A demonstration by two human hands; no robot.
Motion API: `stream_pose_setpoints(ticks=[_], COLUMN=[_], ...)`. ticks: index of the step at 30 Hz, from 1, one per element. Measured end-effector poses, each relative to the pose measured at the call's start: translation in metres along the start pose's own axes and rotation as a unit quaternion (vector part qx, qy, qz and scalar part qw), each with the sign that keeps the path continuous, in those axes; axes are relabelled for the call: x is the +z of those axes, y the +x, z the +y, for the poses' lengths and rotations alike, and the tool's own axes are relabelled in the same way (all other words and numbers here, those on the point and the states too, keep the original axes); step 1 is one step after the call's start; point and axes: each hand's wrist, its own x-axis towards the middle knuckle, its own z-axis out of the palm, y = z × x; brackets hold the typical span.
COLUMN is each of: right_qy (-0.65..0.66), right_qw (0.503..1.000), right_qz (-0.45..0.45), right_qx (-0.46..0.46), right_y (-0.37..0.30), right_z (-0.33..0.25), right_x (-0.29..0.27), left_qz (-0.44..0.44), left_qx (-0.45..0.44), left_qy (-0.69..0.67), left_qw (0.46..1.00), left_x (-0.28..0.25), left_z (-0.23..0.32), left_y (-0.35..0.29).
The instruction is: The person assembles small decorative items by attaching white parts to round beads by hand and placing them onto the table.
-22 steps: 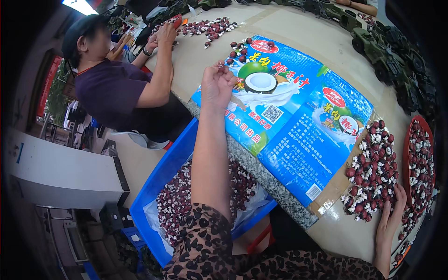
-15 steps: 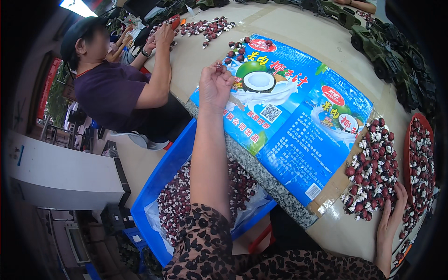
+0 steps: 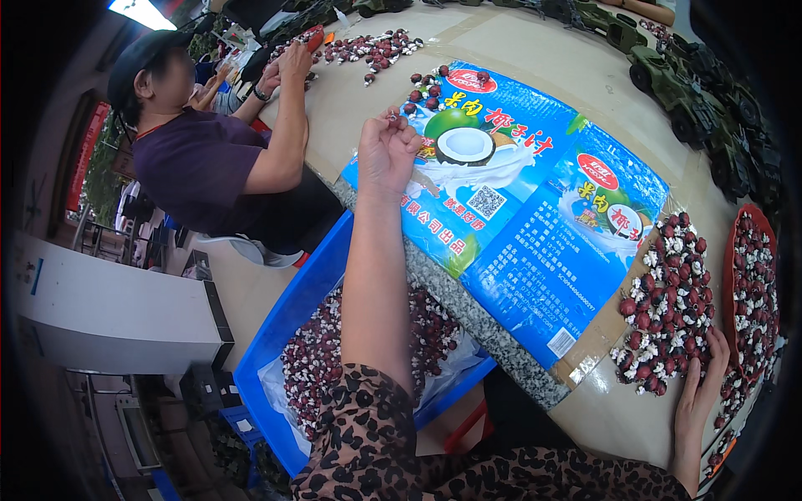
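Note:
My left hand (image 3: 388,154) is raised over the far left part of a flattened blue cardboard sheet (image 3: 510,242), its fingers curled closed. A small dark red ball (image 3: 394,118) shows between its thumb and fingertips, partly covered. Just beyond it, several loose dark red and white balls (image 3: 430,89) lie at the sheet's corner. My right hand (image 3: 703,384) rests at the near edge of a pile of dark red balls with white tufts (image 3: 668,305). Its fingers are stretched out, touching the pile's side, and hold nothing that I can see.
Below the table's granite edge (image 3: 539,386) stands a blue bin (image 3: 284,288) full of the same pieces. A red tray (image 3: 738,250) of them is at the right. Green toy vehicles (image 3: 660,75) line the far side. A co-worker (image 3: 205,163) sits at the left by another pile (image 3: 380,52).
Both my hands stay almost where they were, with the left still closed on the small ball. The piles look the same.

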Motion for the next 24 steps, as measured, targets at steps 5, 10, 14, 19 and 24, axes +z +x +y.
stream_pose_setpoints(ticks=[5,10,14,19,24], right_qy=[-0.002,-0.002,-0.005,-0.003,-0.008], right_qw=[1.0,1.0,1.0,1.0,1.0], right_qz=[-0.002,-0.001,0.001,-0.002,-0.002], right_qx=[-0.002,-0.006,-0.008,-0.008,-0.007], right_y=[0.0,0.0003,-0.0005,-0.0002,0.0002], right_z=[0.0007,0.0009,0.0034,0.0016,0.0018], right_x=[-0.0003,0.0011,0.0009,0.0001,0.0006], left_qz=[0.009,0.008,-0.003,0.006,0.009], left_qx=[0.002,0.0,0.002,0.003,0.002], left_qy=[0.005,0.003,0.004,0.007,0.007], left_qw=[1.0,1.0,1.0,1.0,1.0], left_x=[-0.0009,-0.0015,-0.0015,-0.0017,-0.0013], left_z=[-0.0016,0.0,-0.0009,-0.0021,-0.0004], left_y=[0.0017,0.0018,0.0029,0.003,0.0026])
